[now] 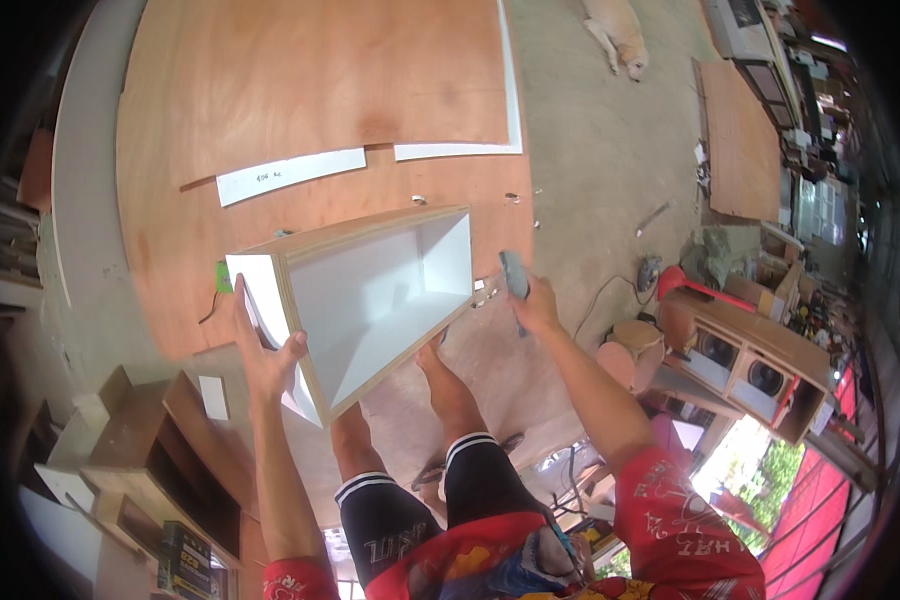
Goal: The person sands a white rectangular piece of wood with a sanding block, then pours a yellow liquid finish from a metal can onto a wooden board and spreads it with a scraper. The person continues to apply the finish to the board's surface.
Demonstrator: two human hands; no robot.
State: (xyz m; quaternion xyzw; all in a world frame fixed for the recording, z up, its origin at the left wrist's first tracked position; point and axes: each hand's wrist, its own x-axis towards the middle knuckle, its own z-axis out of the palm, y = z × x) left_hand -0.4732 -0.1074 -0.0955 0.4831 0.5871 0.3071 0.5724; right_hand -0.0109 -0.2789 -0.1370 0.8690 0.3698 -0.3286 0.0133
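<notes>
A shallow open box [375, 232] of plywood, lined in white and shaped like a drawer, is tilted in front of me, its open side toward me. My left hand [267, 358] grips its white left end, thumb over the near edge and fingers along the outside. Right of the box, apart from it, my right hand [538, 305] is closed around a grey, flat, block-like tool [513, 274]. The palm hides part of that tool, so its exact kind is unclear. Beneath the box lies a large plywood sheet [310, 90].
White strips [292, 176] and small scraps lie on the sheet. A green-cased tape measure [223, 277] sits by the box's left end. A dog [618, 32] lies on the floor at the far right. Wooden cabinets [185, 455] stand at left, a speaker cabinet [745, 360] at right.
</notes>
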